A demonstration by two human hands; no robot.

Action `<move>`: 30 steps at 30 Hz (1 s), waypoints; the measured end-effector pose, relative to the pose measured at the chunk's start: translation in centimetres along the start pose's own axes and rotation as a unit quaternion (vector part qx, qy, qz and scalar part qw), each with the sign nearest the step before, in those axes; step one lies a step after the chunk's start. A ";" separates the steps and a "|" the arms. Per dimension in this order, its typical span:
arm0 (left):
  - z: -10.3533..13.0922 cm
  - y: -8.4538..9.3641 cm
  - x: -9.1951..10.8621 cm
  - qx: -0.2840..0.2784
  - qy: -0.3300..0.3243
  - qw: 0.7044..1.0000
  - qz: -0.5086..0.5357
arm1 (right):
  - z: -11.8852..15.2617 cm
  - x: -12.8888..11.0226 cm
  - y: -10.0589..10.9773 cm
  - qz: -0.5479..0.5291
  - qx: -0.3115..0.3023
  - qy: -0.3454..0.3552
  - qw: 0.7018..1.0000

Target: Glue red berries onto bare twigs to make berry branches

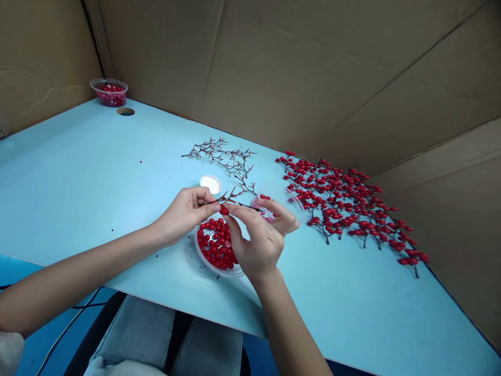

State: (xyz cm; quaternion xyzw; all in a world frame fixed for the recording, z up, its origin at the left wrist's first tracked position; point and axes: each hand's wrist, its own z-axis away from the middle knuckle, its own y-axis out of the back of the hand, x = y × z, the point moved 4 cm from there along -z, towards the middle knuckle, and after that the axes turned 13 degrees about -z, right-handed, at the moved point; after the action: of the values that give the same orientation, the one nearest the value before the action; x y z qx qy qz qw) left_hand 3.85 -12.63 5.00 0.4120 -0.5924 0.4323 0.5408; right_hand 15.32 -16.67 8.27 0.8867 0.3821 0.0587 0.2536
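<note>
My left hand [191,211] pinches a bare brown artificial twig [230,197] between thumb and fingers. At one of its tips, the thumb and index finger of my right hand [260,235] are closed on a red artificial berry [224,210]. A thin dark stick [250,207] also lies across the fingers of my right hand; its kind is hard to make out. Below both hands stands a clear round tub [199,256] of loose red berries [213,243], partly covered by my right hand. Just beyond my left hand is a small white dish [211,184].
Several bare twigs [219,152] lie farther back. A second clear container [297,204] sits behind my right hand. Many berry-laden branches [336,193] cover the right side. Another tub [111,94] stands in the far left corner beside a table hole [126,112]. Cardboard walls [250,68] enclose the table.
</note>
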 end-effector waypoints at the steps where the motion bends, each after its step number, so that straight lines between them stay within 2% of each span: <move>1: 0.0 0.0 0.0 0.001 0.000 1.000 0.000 | 0.0 0.0 0.0 -0.004 0.006 0.006 1.000; 13: 0.0 0.1 0.3 0.018 0.004 1.000 0.003 | -0.1 -0.3 -0.4 0.006 0.025 0.024 0.999; 18: -0.3 0.7 0.7 0.019 -0.019 0.999 0.023 | -0.1 -1.3 0.2 0.037 0.043 0.068 0.996; 20: -0.7 1.4 0.6 0.038 -0.019 0.998 0.037 | -0.1 -1.6 1.0 0.017 0.064 0.080 0.995; 22: -1.1 2.0 0.3 0.049 -0.005 0.997 0.058 | -0.1 -1.5 1.6 -0.045 0.052 0.076 0.995; 24: -1.5 2.4 0.0 0.046 0.021 0.995 0.092 | -0.1 -1.1 1.3 -0.103 -0.030 0.056 0.993; 26: -1.7 2.5 -0.2 0.044 0.048 0.989 0.131 | 0.1 -0.8 0.0 -0.098 -0.157 0.028 0.982; 28: -1.7 2.5 -0.4 0.046 0.066 0.983 0.163 | 0.7 -0.4 -1.7 -0.039 -0.284 -0.004 0.958; 30: -1.5 2.3 -0.4 0.040 0.079 0.979 0.186 | 1.5 0.0 -3.2 0.003 -0.387 -0.038 0.921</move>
State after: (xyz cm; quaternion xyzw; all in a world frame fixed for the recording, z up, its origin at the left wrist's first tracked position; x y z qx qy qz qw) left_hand 2.13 -10.50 4.48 0.2810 -0.5964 0.5798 0.4788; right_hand 13.69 -15.42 5.44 0.7221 0.3169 0.1688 0.5914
